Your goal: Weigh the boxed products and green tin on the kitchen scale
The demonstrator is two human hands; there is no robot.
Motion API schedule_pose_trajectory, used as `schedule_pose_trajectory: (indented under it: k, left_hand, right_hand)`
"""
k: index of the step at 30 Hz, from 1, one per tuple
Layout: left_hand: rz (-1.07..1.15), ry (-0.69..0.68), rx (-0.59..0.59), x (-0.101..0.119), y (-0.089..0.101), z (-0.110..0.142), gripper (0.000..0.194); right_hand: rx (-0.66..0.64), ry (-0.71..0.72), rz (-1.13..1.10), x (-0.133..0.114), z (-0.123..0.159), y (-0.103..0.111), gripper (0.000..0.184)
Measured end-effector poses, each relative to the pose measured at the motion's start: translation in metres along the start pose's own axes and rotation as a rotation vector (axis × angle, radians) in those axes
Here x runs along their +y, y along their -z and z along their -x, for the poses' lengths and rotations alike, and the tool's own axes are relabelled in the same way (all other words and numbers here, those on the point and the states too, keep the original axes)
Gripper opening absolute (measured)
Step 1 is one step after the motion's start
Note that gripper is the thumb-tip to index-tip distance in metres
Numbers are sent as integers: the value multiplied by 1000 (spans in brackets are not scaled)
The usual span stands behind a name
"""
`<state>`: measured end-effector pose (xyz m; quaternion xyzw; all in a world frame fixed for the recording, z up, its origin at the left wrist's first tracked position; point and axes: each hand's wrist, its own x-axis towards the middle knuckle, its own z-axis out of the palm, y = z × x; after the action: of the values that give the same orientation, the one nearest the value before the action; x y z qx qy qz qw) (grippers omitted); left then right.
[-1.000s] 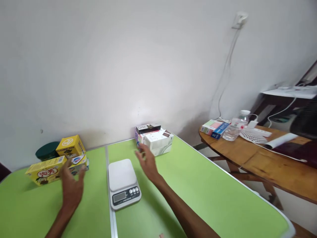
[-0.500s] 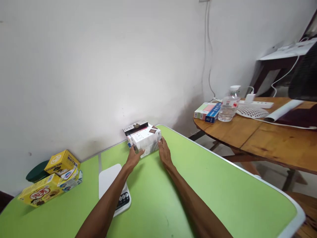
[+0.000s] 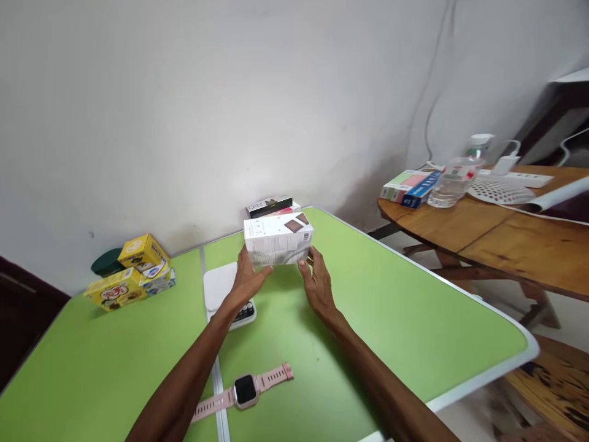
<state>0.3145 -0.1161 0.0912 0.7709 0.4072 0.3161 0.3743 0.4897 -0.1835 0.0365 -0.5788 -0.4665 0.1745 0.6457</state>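
Observation:
A white printed box [image 3: 277,239] is held between my two hands, raised above the green table. My left hand [image 3: 248,273] grips its left end, thumb along the lower front edge. At the right end, my right hand [image 3: 316,279] closes on the lower corner. Behind it, a black-and-white box [image 3: 271,206] rests against the wall, partly hidden. Under my left forearm lies a white kitchen scale [image 3: 221,285], partly covered. Nearer to me, a pink-strapped smartwatch [image 3: 245,391] lies flat, its left strap running behind my left forearm.
Yellow packages [image 3: 117,288] and a dark green round lid [image 3: 108,263] stand at the table's [image 3: 414,319] back left. A wooden table [image 3: 506,245] on the right carries small boxes [image 3: 409,186], a water bottle [image 3: 458,175] and a power strip [image 3: 519,178].
Both hands have lifted the white box off the table and drawn it away from the boxes by the wall. The view has shifted, and the smartwatch now shows.

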Motion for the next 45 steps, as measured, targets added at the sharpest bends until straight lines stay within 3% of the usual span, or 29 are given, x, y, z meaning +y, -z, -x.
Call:
schedule_pose_trajectory:
  k: [5, 8, 11, 16, 22, 26, 29, 36, 40, 45]
  left_hand:
    - [-36, 129, 275, 6, 67, 61, 79]
    - [-23, 186, 377, -11, 89, 90, 77]
    - [29, 246, 401, -35, 95, 109, 74]
    - [19, 267, 394, -62, 93, 120, 78]
    - [124, 262, 460, -105, 102, 129, 84]
    - [272, 255, 558, -144, 105, 135, 73]
    - [299, 219, 566, -158, 103, 135, 69]
    - [246, 159, 584, -148, 100, 141, 74]
    - [177, 23, 644, -118, 90, 145, 77]
    - [277, -4, 555, -78, 67, 127, 76]
  right_hand:
    - [-145, 138, -85, -39, 28, -49, 66]
    - [-211, 169, -133, -42, 42, -79, 62]
    - [-270, 172, -136, -35, 54, -96, 59]
    - [-322, 137, -124, -27, 61, -99, 59]
    - [-154, -109, -105, -4, 43, -93, 57]
    - [-186, -118, 17, 11, 34, -87, 54]
    - [-188, -115, 42, 10, 34, -85, 55]
    - [-192, -102, 45, 1, 38, -83, 61]
    - [-224, -24, 39, -7, 45, -90, 68]
    - [-327, 25, 1, -34, 54, -107, 68]
